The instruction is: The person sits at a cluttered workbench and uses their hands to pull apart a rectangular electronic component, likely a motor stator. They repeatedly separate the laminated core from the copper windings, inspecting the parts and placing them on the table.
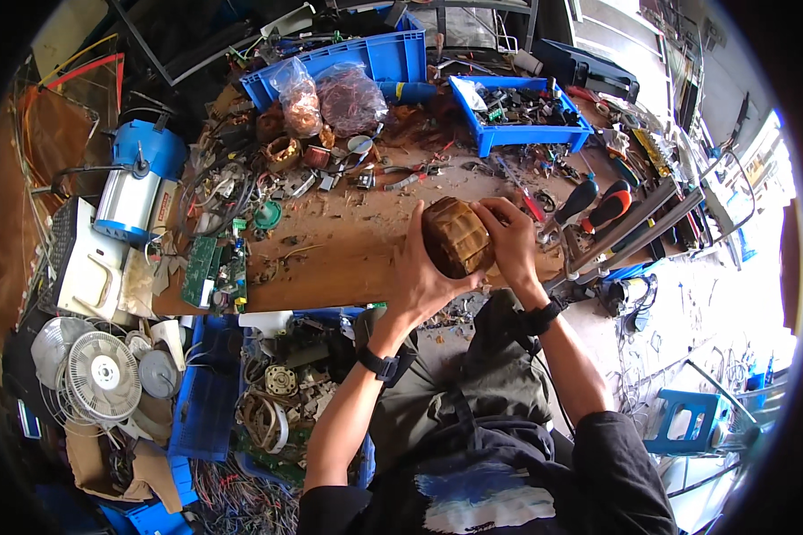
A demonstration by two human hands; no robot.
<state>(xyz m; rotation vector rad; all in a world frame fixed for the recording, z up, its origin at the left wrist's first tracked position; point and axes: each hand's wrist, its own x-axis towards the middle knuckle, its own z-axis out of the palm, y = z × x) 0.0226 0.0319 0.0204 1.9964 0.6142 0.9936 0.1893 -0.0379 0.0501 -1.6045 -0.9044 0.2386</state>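
Over the near edge of the wooden workbench (330,259), I hold up a chunky brown block (456,235). Its rounded body has raised, grid-like segments and a dull amber sheen; what kind of part it is, I cannot make out. My left hand (419,272) wraps round its left side and underside, the thumb beneath. On the far right side, my right hand (510,239) presses curled fingers against its upper edge. Nearby lie a black-handled screwdriver (577,201) and an orange-and-black handled tool (608,207), just right of my right hand.
A blue tray of small parts (519,135) and bagged copper wire (352,98) sit at the back. Green circuit boards (203,272) lie left, near a blue-and-silver machine (138,183). Below are a fan grille (103,375) and a scrap-filled blue bin (207,383). Metal bars (629,227) jut at right.
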